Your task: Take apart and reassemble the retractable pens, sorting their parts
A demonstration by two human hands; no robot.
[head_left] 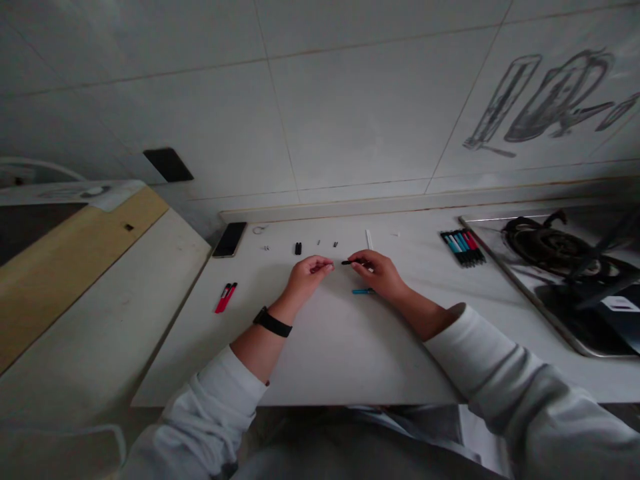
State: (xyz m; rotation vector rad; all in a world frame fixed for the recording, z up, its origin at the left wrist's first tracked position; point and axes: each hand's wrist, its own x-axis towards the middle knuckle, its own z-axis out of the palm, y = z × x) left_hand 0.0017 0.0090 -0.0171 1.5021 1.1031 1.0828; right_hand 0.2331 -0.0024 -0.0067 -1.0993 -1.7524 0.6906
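White table point(320, 360), tiled wall point(350, 113) at twelve o'clock, and I'm watching the right hand point(379, 272) pinch a black part point(345, 263) mid-table: slim, short, dark, its end poking out towards nine o'clock. Across a small gap, the left hand point(305, 275) has its fingertips drawn in; whether on anything, I can't tell. Bright blue piece point(359, 291) at five o'clock from the part, pens point(463, 249) at three.

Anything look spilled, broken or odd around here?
Only the burner at far right: its brown, blotchy surface looks grimy or rusty, I can't tell which. Around the right hand, which holds a black piece, nothing looks spilled or broken.
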